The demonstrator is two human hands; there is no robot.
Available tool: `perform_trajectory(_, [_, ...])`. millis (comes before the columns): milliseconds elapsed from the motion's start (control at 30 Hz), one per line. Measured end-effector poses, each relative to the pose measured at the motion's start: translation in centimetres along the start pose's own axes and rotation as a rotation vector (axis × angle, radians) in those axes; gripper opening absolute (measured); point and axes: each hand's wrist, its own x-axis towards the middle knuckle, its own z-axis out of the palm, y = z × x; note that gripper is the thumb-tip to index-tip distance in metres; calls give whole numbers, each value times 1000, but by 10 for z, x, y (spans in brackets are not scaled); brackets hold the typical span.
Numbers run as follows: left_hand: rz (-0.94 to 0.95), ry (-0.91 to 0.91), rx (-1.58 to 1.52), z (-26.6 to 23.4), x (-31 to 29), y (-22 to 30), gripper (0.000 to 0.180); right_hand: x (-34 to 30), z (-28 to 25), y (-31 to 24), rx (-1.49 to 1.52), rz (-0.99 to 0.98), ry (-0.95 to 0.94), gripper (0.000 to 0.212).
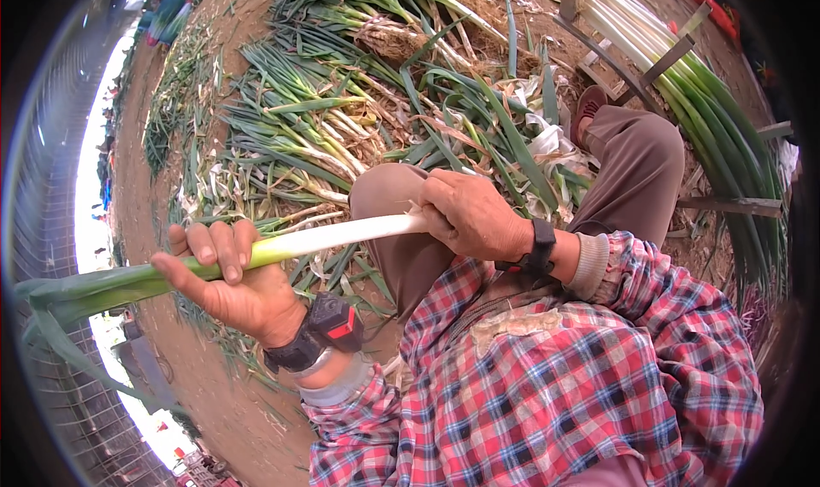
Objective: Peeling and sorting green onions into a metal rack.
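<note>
A long green onion (342,233) lies across in front of me, white toward the right and green toward the left. My left hand (235,286) supports it at the green part, its fingers curled over the stalk and the thumb stretched along below. At the white root end, my right hand (474,214) is closed in a fist around the tip, which hides most of that end. The green leaves (85,295) hang out past my left hand, some drooping downward.
Untrimmed green onions (299,120) with roots lie heaped on the soil ahead. Peeled scraps (547,137) are scattered by my shoe (588,107). At the right, cleaned green onions (683,85) rest in a rack (730,205). Mesh netting (51,188) runs along the left.
</note>
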Motion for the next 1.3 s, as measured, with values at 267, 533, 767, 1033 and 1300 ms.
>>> perform_trajectory(267, [-53,-205,-235,-26,0,24,58,-19,-2,83,320,600,238,22])
perform_trajectory(533, [-22,-170,-256,-32,-1,23,58,-18,-13,17,404,137,-94,30])
perform_trajectory(767, [16,-103,-206,-29,-6,29,58,-13,-4,10,182,118,71,13])
perform_trajectory(1033, [19,-199,-280,-37,-4,35,63,-63,-41,164,-504,848,67,24])
perform_trajectory(1300, [-63,-322,-312,-22,-5,19,83,16,-10,-26,264,-192,-224,33])
